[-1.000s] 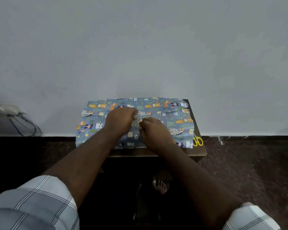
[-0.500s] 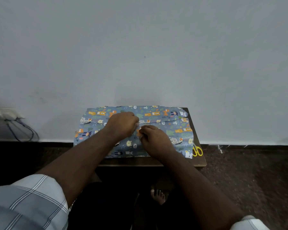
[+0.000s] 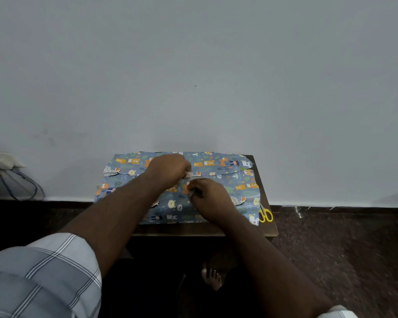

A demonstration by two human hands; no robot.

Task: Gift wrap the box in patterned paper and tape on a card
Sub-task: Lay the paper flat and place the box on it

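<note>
Blue patterned paper [image 3: 218, 165] with cartoon animals lies folded over the box, which is hidden under it, on a small wooden table [image 3: 270, 228]. The far flap overlaps the near one along a seam across the middle. My left hand [image 3: 168, 168] lies knuckles up on the seam, and its curled fingertips pinch the paper edge. My right hand [image 3: 210, 198] sits just in front of it, fingers curled and pinching the paper at the same spot. I see no card, and whether any tape is between the fingers cannot be made out.
Yellow-handled scissors [image 3: 265, 214] lie at the table's right edge, beside the paper. The table stands against a pale wall. At the far left a socket with dark cables [image 3: 16, 180] hangs on the wall. A bare foot [image 3: 213, 277] rests on the dark floor under the table.
Both hands stay at the middle seam. The right hand has drawn slightly toward me, and the view has shifted a little.
</note>
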